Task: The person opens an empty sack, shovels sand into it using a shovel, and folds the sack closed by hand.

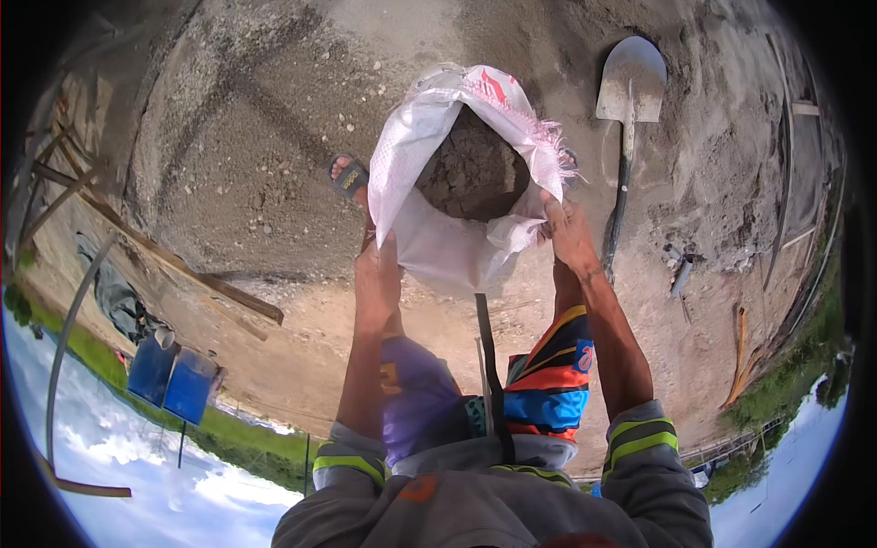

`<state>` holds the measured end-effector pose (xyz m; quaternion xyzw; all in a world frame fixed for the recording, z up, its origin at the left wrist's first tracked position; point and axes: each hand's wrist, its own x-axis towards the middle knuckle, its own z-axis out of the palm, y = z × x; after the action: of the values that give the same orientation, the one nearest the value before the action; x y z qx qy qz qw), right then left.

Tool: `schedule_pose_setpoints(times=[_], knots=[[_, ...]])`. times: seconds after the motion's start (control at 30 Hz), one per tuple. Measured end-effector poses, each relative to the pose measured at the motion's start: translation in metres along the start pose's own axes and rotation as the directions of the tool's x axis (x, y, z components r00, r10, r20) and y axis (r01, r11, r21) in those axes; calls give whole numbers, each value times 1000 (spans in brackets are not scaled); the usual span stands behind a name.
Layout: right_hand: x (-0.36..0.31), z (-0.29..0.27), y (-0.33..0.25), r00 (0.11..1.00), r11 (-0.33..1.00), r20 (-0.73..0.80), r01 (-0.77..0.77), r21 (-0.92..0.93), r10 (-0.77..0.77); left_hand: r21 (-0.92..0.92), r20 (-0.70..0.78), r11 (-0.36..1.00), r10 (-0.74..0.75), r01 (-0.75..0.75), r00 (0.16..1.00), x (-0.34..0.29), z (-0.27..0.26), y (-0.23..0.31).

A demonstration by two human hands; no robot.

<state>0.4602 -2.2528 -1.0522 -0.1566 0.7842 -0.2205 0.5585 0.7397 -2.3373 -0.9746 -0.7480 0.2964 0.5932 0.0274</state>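
A white and pink woven sack (pixel 402 164) stands with its mouth wide between my feet. Dark, damp-looking soil or sand (pixel 470 169) shows inside it. My left hand (pixel 377 267) is closed on the sack's rim at the near left. At the near right, by the frayed edge, my right hand (pixel 566 228) grips the rim too, with the fabric bunched at its fingers. Between the two hands the near side of the sack sags. The sack's lower part and base are hidden from above.
A shovel (pixel 630 91) lies on the ground to the right, blade pointing away. Gravelly sand (pixel 274 137) spreads at the left and far side. Wooden planks (pixel 196 274) and blue drums (pixel 187 379) are at the left. A small grey pipe-like piece (pixel 681 274) lies right of the shovel handle.
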Motion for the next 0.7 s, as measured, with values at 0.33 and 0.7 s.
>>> schedule_pose_setpoints(times=[0.33, 0.7], knots=[[127, 46, 50, 968, 659, 193, 250, -709, -160, 730, 121, 604, 346, -320, 930, 167, 24, -48], [38, -75, 165, 947, 973, -282, -193, -125, 152, 651, 189, 645, 374, -401, 908, 101, 92, 17]])
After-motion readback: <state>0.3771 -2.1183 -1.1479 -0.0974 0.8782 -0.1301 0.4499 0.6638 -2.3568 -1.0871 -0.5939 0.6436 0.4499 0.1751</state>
